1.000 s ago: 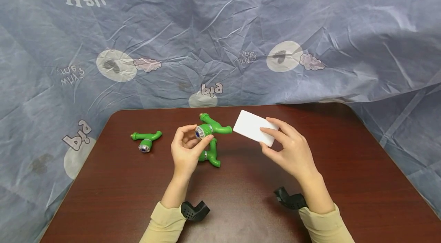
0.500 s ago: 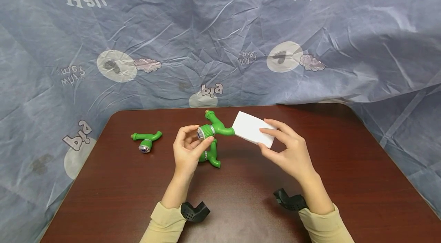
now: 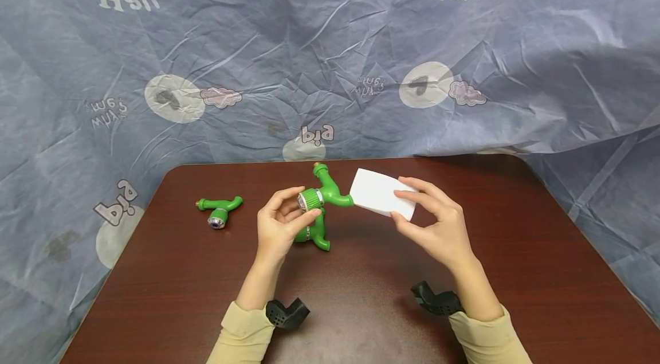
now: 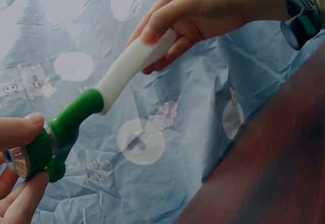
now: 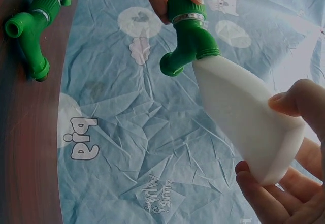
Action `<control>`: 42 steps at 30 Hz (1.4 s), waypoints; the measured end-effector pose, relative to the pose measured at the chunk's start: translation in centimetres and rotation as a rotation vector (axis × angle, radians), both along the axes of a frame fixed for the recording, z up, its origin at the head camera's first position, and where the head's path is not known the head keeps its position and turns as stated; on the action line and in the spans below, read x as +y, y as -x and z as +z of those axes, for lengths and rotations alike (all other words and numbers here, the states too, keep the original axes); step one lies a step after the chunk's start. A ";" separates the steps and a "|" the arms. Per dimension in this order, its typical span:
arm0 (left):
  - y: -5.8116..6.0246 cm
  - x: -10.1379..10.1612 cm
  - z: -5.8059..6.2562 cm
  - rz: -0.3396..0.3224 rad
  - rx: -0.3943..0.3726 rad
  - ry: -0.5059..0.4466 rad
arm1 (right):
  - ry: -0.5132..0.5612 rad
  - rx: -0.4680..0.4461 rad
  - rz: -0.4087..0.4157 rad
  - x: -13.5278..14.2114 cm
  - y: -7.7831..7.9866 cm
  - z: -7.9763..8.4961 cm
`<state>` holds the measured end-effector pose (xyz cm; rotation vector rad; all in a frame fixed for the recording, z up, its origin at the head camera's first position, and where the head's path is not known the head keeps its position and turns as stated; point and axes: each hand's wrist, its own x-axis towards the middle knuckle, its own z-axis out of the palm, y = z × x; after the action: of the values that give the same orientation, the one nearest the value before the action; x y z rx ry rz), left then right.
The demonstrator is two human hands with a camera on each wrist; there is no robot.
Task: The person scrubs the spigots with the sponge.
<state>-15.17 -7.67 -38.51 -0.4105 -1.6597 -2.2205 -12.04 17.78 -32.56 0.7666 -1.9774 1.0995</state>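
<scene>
Raised above the table, a green faucet [image 3: 330,189] is pinched at its ribbed knob between the thumb and fingers of my left hand [image 3: 281,223]. My right hand [image 3: 433,220] grips a flat white sponge [image 3: 378,192] by its right end. In the right wrist view the sponge [image 5: 244,112] looks slightly bowed, and its far end touches the spout of the faucet [image 5: 193,41]. The left wrist view also has the spout [image 4: 84,104] against the end of the sponge [image 4: 122,74].
A second green faucet [image 3: 318,232] lies on the table behind my left hand, partly hidden. Farther left lies a third faucet [image 3: 219,209]. The dark red-brown table [image 3: 371,301] ends at a hanging blue-grey printed cloth [image 3: 330,66].
The faucet in my left hand has turned a little and shifted right and its spout now meets the sponge. The sponge has gone from flat to slightly bowed. The faucets on the table stay put.
</scene>
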 end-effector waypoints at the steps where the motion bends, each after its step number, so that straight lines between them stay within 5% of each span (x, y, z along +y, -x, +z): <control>1: 0.0 -0.1 0.0 0.002 -0.009 0.008 | 0.003 0.002 0.004 -0.1 -0.2 0.3; 13: 0.5 -1.3 -0.3 -0.054 0.035 0.052 | 0.060 0.019 0.055 -0.2 -0.3 0.6; 24: 0.3 -1.7 -0.3 -0.162 -0.097 0.281 | 0.037 -0.016 0.097 -0.5 -0.4 0.5; 31: -1.2 -0.8 2.1 -0.153 -0.077 0.432 | -0.006 -0.032 0.118 -1.0 -0.5 0.4; 35: -1.4 -0.7 2.4 -0.161 -0.101 0.456 | -0.027 -0.036 0.133 -1.2 -0.5 0.2; 42: -1.7 -0.1 2.2 -0.188 -0.036 0.458 | -0.055 -0.045 0.124 -1.6 0.2 -1.6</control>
<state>-13.52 -7.77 -36.35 -0.6664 -2.2337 -1.9606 -12.22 16.21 -34.11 0.9115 -2.0275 1.1480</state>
